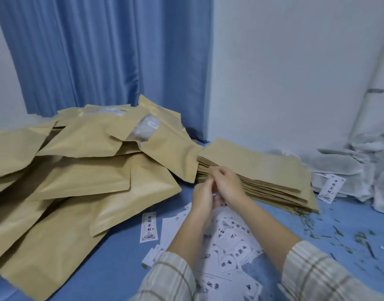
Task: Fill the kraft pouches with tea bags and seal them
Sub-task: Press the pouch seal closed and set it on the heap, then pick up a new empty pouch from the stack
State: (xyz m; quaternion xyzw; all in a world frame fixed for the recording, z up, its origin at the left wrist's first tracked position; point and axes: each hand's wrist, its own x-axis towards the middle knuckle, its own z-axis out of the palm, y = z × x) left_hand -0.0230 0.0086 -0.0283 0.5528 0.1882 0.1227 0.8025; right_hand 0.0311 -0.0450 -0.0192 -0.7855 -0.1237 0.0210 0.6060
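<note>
Both hands were together at centre frame, above the blue surface (121, 240). Left hand (203, 199) and right hand (226, 184) had fingers curled and fingertips meeting; something small and white showed between them, but motion blur prevented ID, so grip state of either hand could not be told. Plaid sleeves (330, 276) visible at bottom edge.

Stack of flat kraft pouches (264, 172) lay just behind the hands, centre-right, edges roughly aligned. Heap of filled kraft pouches (82, 177) occupied left half of frame, overlapping at mixed angles; one near the top centre showed a clear window (144, 128) w/ pale contents.

Tea bags (347, 168), white, piled at right edge against the wall (295, 72). One printed label (331, 187) rested on that pile's front edge.

Loose printed labels (232, 237) were scattered under the forearms, lower centre; one separate label (149, 227) lay just left of them. Dried leaf fragments (338, 233) strewn across surface, lower right.

Blue curtain (99, 51) hung in upper left.
</note>
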